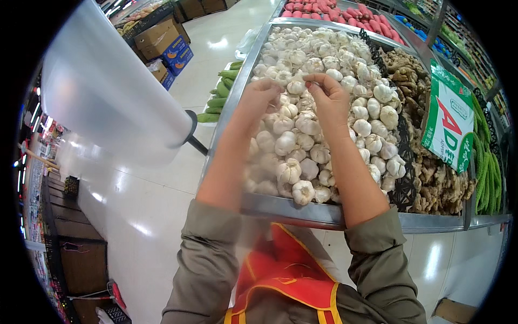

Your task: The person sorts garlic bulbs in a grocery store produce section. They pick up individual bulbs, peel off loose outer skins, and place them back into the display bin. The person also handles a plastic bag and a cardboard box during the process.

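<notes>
Over a metal-edged bin heaped with garlic bulbs I hold both hands up. My left hand has its fingers bent close together; whether they pinch anything does not show. Opposite it, my right hand has thumb and forefinger drawn near each other at a pale bit, perhaps garlic skin, and I cannot tell if it is gripped. A whitish bulb lies between the hands, below the fingertips.
A roll of clear plastic bags on a black holder stands at the left. Ginger, a green-and-white packet and long green vegetables lie at the right. Pink-red produce fills the far bin; green gourds sit left of the garlic.
</notes>
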{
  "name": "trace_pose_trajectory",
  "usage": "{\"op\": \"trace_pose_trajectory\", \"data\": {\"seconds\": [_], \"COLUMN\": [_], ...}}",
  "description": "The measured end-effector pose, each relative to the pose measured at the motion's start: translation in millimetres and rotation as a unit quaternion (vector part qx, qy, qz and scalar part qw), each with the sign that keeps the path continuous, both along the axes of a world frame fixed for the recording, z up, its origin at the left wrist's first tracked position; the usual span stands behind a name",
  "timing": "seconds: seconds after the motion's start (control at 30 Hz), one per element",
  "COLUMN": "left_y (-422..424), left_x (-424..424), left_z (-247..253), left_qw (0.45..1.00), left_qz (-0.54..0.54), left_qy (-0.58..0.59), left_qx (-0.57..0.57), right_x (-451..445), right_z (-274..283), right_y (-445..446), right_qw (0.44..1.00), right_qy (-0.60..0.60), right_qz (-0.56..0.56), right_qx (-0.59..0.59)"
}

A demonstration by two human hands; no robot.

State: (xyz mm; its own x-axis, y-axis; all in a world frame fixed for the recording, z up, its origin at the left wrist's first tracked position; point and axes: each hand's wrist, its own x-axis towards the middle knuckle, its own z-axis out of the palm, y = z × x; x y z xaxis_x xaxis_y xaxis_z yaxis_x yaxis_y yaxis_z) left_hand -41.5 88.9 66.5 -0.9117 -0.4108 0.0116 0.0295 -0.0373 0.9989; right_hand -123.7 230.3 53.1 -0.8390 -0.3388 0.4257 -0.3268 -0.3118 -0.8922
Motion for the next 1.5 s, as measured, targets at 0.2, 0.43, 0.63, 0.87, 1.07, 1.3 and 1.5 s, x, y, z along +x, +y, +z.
{"op": "trace_pose_trajectory", "data": {"seconds": [0.2,0.43,0.63,0.87,1.07,1.3,1.5], "left_y": [9.7,-52.5,-63.6,-51.2,-40.7,-37.3,-34.4], "left_x": [-5.2,3.9,-1.3,-6.8,-10.9,-9.1,-9.6], "left_z": [-19.3,-22.5,-37.5,-40.0,-37.4,-34.8,-32.0], "left_qw": [0.909,0.88,0.877,0.891,0.899,0.912,0.919], "left_qz": [-0.056,0.122,0.175,0.142,0.107,0.111,0.113], "left_qy": [0.046,0.252,0.247,0.24,0.223,0.211,0.183], "left_qx": [0.41,0.385,0.374,0.359,0.361,0.333,0.33], "right_x": [10.8,0.5,32.2,27.8,-47.9,-65.3,-98.8], "right_z": [-4.6,-12.8,2.4,46.8,44.2,-15.3,11.8], "right_y": [-9.6,-2.3,-1.6,12.0,-5.8,-35.6,-22.2], "right_qw": [0.939,0.969,0.811,0.754,0.736,0.679,0.844], "right_qy": [0.304,0.035,0.272,0.178,0.344,0.406,0.176], "right_qz": [0.012,0.001,0.103,0.28,0.06,0.079,0.147], "right_qx": [0.161,0.246,0.508,0.568,0.58,0.607,0.484]}}
